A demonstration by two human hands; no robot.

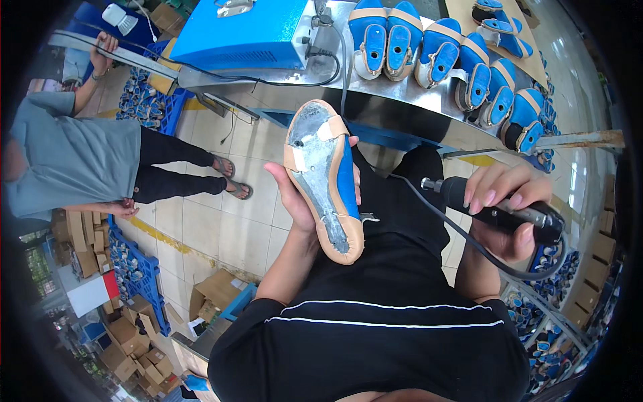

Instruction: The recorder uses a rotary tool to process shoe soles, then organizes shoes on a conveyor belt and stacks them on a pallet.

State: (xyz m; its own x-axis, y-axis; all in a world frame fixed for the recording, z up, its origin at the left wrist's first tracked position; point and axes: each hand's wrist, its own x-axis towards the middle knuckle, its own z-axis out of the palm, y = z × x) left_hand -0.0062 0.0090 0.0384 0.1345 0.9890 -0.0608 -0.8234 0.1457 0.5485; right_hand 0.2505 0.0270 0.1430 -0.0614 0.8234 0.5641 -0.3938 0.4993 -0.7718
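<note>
A half-made shoe [324, 175] is held up by my left hand [299, 204], its underside facing me. That underside shows a grey sole board ringed by folded tan lining, with blue upper along its right side. My thumb lies on the left edge and the fingers wrap round the right. In my right hand [512, 191] is a black corded handheld power tool [455, 192], gripped round its body. Its metal tip points left toward the shoe, with a gap between them. The tool's cable [462, 236] loops below my hand and runs up toward the bench.
Beyond the shoe stands a metal bench [429, 100] with a blue machine box [244, 33] and a row of blue shoes [442, 60]. Another person [87, 147] stands at left. Blue crates [137, 268], cardboard boxes [130, 338] and a shoe rack [549, 311] surround me.
</note>
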